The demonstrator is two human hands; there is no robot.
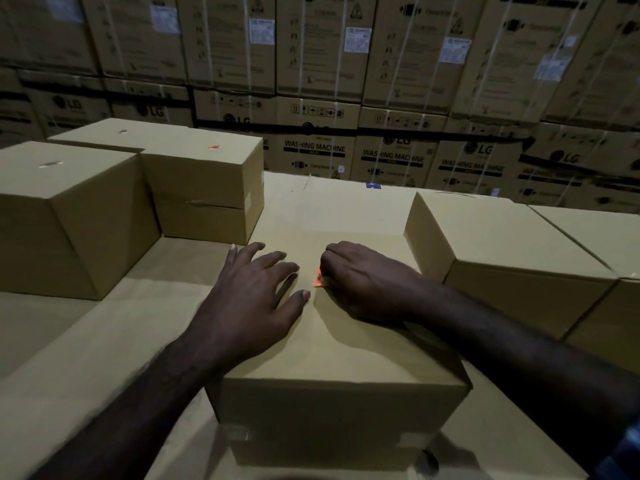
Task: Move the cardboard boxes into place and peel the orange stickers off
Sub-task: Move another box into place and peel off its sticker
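Five plain boxes are seen: two far left, two right, one near box (pixel 332 344). On its top, the left hand (pixel 254 292) is laid flat, fingers spread; an orange sticker (pixel 319 278) is pinched by the right hand (pixel 360 282).

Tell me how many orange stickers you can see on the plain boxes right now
2. One orange sticker is on the near box, at the right hand's fingertips. Another sticker sits atop the far left box. Others may be hidden.

Dim warm light, soft blur, bowed edges
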